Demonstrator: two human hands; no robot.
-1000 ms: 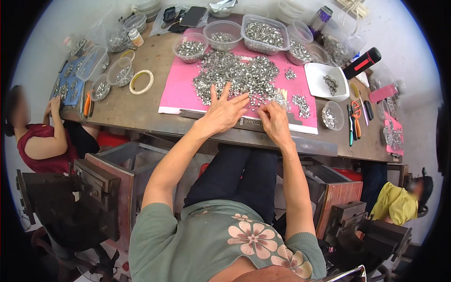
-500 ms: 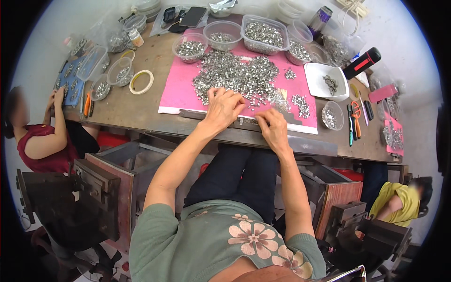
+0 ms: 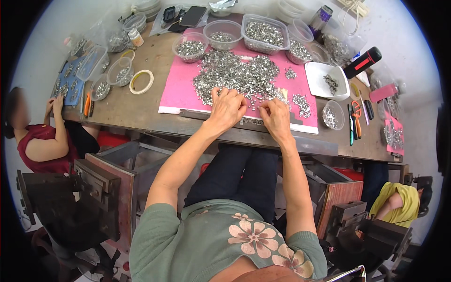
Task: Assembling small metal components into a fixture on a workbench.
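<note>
A broad heap of small shiny metal pieces covers much of a pink mat. My left hand rests at the heap's near edge, its fingers bent and the thumb close to the index finger. Across a short gap, my right hand has thumb and fingertips pinched together over the mat's front edge. Whatever either hand holds is too small or hidden to make out. Between the hands, a dark metal strip along the mat's edge carries a row of small metal pieces.
Plastic tubs of metal pieces, including a rectangular tub, line the back. Right of the mat are a white tray, a small round tub and orange-handled pliers. A tape roll lies left. Co-workers sit at both sides.
My right hand has shifted slightly right and toward the heap, its fingers now more drawn together. My left hand has moved only a little.
</note>
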